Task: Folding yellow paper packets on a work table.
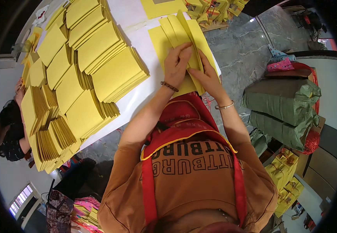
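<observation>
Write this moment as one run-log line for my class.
Left hand: on folded yellow paper | Right hand: at its raised flap | Nearby: yellow paper stacks | Surface: white tabletop

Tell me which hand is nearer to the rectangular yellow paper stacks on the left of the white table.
Left. The left hand is to the right of those yellow paper stacks; the right hand is farther right, beyond the left hand.

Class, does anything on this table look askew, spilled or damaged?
Nothing looks spilled or damaged. One yellow stack, lower left, looks askew: its edges fan out, unlike the flatter stack to its right.
</observation>
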The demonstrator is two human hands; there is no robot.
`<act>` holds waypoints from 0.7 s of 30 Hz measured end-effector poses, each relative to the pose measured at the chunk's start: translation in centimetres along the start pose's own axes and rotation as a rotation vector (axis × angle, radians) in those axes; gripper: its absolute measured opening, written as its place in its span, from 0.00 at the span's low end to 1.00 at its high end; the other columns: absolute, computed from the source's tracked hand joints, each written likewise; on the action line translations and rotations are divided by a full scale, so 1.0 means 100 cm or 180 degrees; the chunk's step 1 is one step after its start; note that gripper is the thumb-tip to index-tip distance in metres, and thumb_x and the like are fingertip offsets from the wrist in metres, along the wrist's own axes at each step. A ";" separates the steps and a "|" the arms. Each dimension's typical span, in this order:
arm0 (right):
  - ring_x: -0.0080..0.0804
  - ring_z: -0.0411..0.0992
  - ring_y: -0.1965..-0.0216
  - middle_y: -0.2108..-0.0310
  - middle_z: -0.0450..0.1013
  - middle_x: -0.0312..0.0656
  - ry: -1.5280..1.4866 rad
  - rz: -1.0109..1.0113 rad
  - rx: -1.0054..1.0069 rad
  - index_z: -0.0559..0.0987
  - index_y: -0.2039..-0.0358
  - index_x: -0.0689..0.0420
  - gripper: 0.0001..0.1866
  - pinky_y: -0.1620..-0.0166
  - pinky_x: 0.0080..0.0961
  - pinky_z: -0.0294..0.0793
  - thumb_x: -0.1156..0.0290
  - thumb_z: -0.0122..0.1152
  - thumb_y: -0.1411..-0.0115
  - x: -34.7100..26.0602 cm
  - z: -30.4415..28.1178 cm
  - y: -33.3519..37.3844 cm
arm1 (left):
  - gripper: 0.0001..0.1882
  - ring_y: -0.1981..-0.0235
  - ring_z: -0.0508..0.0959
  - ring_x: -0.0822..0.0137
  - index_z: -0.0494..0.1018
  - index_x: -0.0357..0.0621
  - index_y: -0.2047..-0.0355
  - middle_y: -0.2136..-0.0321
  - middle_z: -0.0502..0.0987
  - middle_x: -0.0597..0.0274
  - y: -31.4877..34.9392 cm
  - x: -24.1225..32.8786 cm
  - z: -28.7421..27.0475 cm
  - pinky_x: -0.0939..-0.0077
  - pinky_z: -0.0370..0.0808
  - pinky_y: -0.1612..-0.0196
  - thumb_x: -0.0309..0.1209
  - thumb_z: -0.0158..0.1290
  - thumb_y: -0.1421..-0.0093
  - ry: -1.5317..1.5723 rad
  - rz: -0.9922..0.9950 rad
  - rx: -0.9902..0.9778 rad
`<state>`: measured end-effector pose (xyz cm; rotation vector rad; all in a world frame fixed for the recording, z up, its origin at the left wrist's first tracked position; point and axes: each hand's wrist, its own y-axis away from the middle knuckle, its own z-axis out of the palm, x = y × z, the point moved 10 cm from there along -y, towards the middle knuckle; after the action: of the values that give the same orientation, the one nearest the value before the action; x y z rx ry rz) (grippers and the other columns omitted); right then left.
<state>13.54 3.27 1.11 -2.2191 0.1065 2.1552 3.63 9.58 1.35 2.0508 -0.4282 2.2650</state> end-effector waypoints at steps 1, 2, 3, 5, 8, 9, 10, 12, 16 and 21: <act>0.29 0.59 0.47 0.46 0.59 0.46 0.0109 -0.0127 -0.0010 0.51 0.41 0.67 0.37 0.45 0.22 0.59 0.71 0.55 0.47 -0.002 0.001 0.000 | 0.16 0.65 0.72 0.65 0.72 0.37 0.59 0.66 0.74 0.54 0.001 0.002 0.001 0.76 0.68 0.60 0.31 0.53 0.46 0.0000 0.0000 -0.0004; 0.29 0.59 0.47 0.46 0.59 0.46 0.0108 -0.0127 -0.0006 0.51 0.41 0.67 0.37 0.45 0.22 0.59 0.71 0.55 0.47 -0.001 0.000 0.001 | 0.17 0.65 0.72 0.65 0.72 0.37 0.59 0.66 0.74 0.54 0.002 0.005 0.001 0.76 0.68 0.60 0.32 0.54 0.47 0.0014 0.0034 0.0024; 0.29 0.59 0.46 0.45 0.59 0.47 0.0105 -0.0096 -0.0003 0.51 0.41 0.67 0.37 0.46 0.22 0.59 0.72 0.56 0.48 -0.003 0.001 0.000 | 0.18 0.65 0.72 0.65 0.71 0.37 0.59 0.65 0.74 0.53 0.003 0.007 0.001 0.76 0.68 0.59 0.34 0.55 0.48 0.0027 0.0069 0.0054; 0.29 0.58 0.46 0.45 0.58 0.49 0.0099 -0.0065 0.0002 0.51 0.41 0.68 0.38 0.46 0.23 0.59 0.72 0.57 0.48 -0.003 0.001 0.000 | 0.18 0.65 0.72 0.65 0.71 0.37 0.59 0.65 0.74 0.53 0.002 0.007 0.001 0.76 0.68 0.60 0.34 0.56 0.48 -0.0014 0.0100 0.0037; 0.29 0.58 0.46 0.45 0.58 0.49 0.0055 -0.0029 -0.0037 0.50 0.41 0.68 0.39 0.46 0.22 0.59 0.72 0.58 0.49 -0.001 0.001 0.000 | 0.19 0.65 0.72 0.65 0.71 0.37 0.59 0.66 0.74 0.54 0.001 0.006 0.000 0.76 0.69 0.61 0.34 0.57 0.49 -0.0105 0.0169 0.0007; 0.29 0.58 0.45 0.44 0.56 0.47 0.0004 0.0004 -0.0089 0.49 0.40 0.65 0.38 0.46 0.22 0.59 0.74 0.57 0.48 0.001 0.002 0.000 | 0.19 0.64 0.72 0.65 0.71 0.36 0.59 0.66 0.74 0.54 0.001 0.007 0.000 0.76 0.69 0.61 0.33 0.57 0.49 -0.0153 0.0203 -0.0009; 0.28 0.57 0.45 0.43 0.55 0.45 -0.0048 0.0038 -0.0141 0.48 0.39 0.62 0.37 0.46 0.22 0.59 0.77 0.55 0.46 0.003 0.003 0.001 | 0.19 0.64 0.72 0.65 0.71 0.36 0.59 0.66 0.74 0.54 0.002 0.007 0.001 0.76 0.69 0.61 0.33 0.57 0.49 -0.0154 0.0203 -0.0012; 0.28 0.57 0.45 0.43 0.55 0.45 -0.0077 0.0003 -0.0148 0.48 0.39 0.62 0.38 0.46 0.22 0.60 0.77 0.56 0.47 0.002 0.003 0.000 | 0.18 0.64 0.73 0.65 0.71 0.37 0.59 0.67 0.73 0.54 0.002 0.002 0.002 0.76 0.69 0.61 0.32 0.56 0.49 0.0093 0.0053 -0.0048; 0.28 0.57 0.45 0.43 0.55 0.44 -0.0275 0.0085 -0.0154 0.48 0.39 0.62 0.38 0.46 0.22 0.60 0.76 0.56 0.47 -0.004 0.005 0.001 | 0.17 0.68 0.72 0.66 0.72 0.37 0.60 0.68 0.73 0.55 0.002 0.002 0.001 0.77 0.68 0.64 0.32 0.56 0.48 0.0206 0.0116 0.0021; 0.28 0.56 0.44 0.43 0.55 0.44 -0.0159 0.0066 -0.0175 0.49 0.39 0.62 0.36 0.45 0.21 0.58 0.74 0.55 0.45 -0.004 0.004 0.003 | 0.10 0.75 0.68 0.68 0.73 0.38 0.68 0.74 0.72 0.58 0.002 0.000 -0.001 0.76 0.65 0.72 0.31 0.55 0.48 -0.0158 0.0103 -0.0088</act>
<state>13.13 3.02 1.48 -2.2005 0.0695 2.2492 3.45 9.46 1.31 2.1058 -0.4965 2.2167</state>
